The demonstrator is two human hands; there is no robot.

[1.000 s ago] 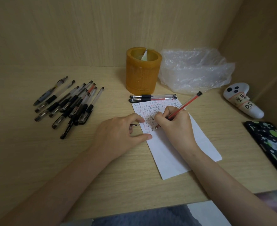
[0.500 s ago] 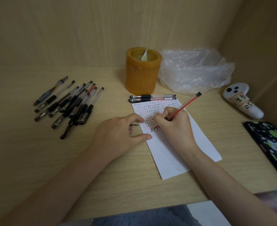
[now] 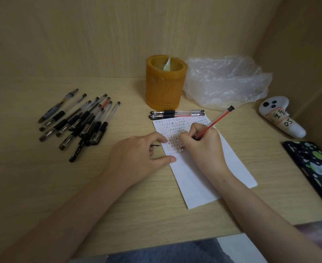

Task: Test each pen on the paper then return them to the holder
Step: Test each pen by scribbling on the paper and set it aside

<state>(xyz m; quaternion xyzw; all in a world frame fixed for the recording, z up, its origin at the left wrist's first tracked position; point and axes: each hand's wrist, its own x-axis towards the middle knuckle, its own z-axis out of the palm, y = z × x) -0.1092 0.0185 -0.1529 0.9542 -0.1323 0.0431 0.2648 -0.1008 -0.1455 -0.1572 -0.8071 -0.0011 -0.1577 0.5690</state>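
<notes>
Red pen (image 3: 213,123) sits mid-frame, slanted, cap end pointing to the upper right, tip down on the paper (image 3: 204,179). Right hand (image 3: 202,147) is clenched around its lower barrel in a writing hold. The paper lies at an angle on the desk (image 3: 42,186); its upper part is filled with rows of small red and dark marks, its lower part is blank. Left hand (image 3: 137,158) is just left of the sheet, thumb and forefinger touching the sheet's left edge. A small dark piece (image 3: 155,146) pokes out under its curled fingers; cannot tell if it is gripped.

Two pens (image 3: 177,113) lie side by side along the paper's top edge. Just above them stands the orange holder (image 3: 165,86), upright, with only a pale folded scrap (image 3: 166,64) showing inside.

A pile of pens (image 3: 76,120) lies loose at center left, well apart from the holder. A crumpled clear plastic bag (image 3: 226,82) is beside the holder on its right. A white controller (image 3: 280,118) with handwritten labels lies at far right, and a dark spotted phone (image 3: 316,168) below it at the right edge.
</notes>
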